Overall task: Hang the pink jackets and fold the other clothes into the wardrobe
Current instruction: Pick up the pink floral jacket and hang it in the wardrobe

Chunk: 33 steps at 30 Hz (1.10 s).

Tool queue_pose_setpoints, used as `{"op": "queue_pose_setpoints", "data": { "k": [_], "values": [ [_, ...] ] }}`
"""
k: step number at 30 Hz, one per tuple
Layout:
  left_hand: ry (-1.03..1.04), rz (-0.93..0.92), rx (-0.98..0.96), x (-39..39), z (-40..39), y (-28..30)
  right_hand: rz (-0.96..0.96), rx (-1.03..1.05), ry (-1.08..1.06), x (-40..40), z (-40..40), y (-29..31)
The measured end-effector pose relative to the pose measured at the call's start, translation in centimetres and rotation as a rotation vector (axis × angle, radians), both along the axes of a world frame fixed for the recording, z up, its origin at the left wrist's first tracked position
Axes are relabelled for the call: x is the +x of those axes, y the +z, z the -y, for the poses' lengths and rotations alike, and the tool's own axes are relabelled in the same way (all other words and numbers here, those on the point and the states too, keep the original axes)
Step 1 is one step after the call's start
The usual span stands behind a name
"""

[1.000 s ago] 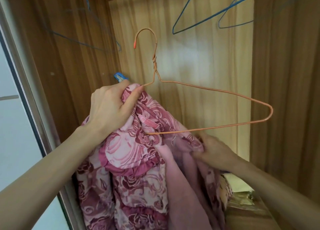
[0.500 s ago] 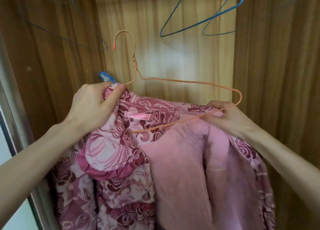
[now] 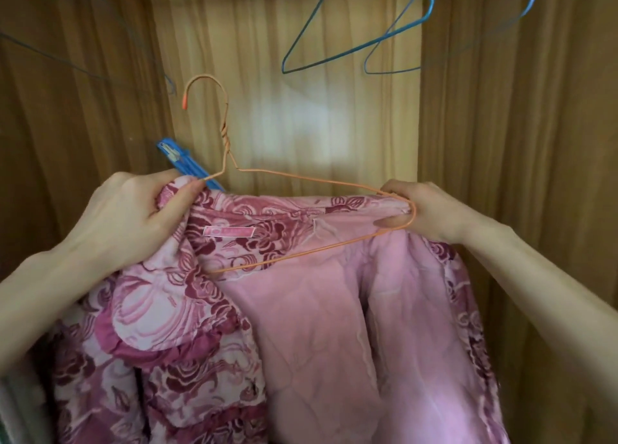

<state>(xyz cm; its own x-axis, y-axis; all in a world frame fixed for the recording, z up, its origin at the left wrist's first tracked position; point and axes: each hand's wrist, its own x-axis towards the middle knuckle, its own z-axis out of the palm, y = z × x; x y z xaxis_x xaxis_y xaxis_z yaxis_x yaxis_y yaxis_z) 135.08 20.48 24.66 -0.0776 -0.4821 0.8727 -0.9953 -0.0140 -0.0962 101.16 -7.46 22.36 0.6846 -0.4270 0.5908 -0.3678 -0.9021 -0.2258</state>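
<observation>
Inside the wooden wardrobe, both hands hold a pink jacket up on an orange wire hanger. The left hand grips a bunch of the rose-patterned shoulder together with the hanger's left end, where a blue clothespin sticks out. The right hand pinches the other shoulder and the hanger's right corner. The jacket looks quilted, soft and floppy, with a plain pink lining showing at the open front; it probably has some weight and would likely slide off thin wire unless both shoulders sit squarely. Holding at the shoulders, as now, seems the best grip; the hook itself is free for hanging. Near the top edge of the wardrobe, blue wire hangers hang empty, their rail out of view. The wardrobe walls are brown wood grain, the back panel paler.
</observation>
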Motion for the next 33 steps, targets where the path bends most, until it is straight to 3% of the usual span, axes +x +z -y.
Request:
{"op": "queue_pose_setpoints", "data": {
  "k": [3,10,18,23,27,30,33],
  "values": [
    [0.041,0.1,0.008,0.3,0.1,0.0,0.012,0.0,0.05,0.1,0.1,0.0],
    [0.166,0.368,0.015,0.8,0.2,-1.1,-0.044,-0.226,-0.029,-0.4,-1.8,4.7],
    [0.399,0.283,-0.061,-1.1,1.6,-2.1,-0.029,-0.25,-0.039,-0.6,-4.8,5.5],
    [0.431,0.195,-0.086,-3.5,3.2,-1.9,-0.043,-0.041,-0.094,-0.4,-6.8,5.2],
    [0.354,0.106,-0.166,-4.4,3.8,-1.6,0.092,0.141,0.037,0.4,-9.1,3.9],
    [0.281,0.099,-0.236,-4.4,3.5,-1.0,0.044,0.004,-0.004,0.9,-9.9,2.8],
    [0.204,0.107,-0.281,-4.6,3.1,-0.7,0.195,-0.238,-0.027,0.7,-9.4,3.2]
  ]
}}
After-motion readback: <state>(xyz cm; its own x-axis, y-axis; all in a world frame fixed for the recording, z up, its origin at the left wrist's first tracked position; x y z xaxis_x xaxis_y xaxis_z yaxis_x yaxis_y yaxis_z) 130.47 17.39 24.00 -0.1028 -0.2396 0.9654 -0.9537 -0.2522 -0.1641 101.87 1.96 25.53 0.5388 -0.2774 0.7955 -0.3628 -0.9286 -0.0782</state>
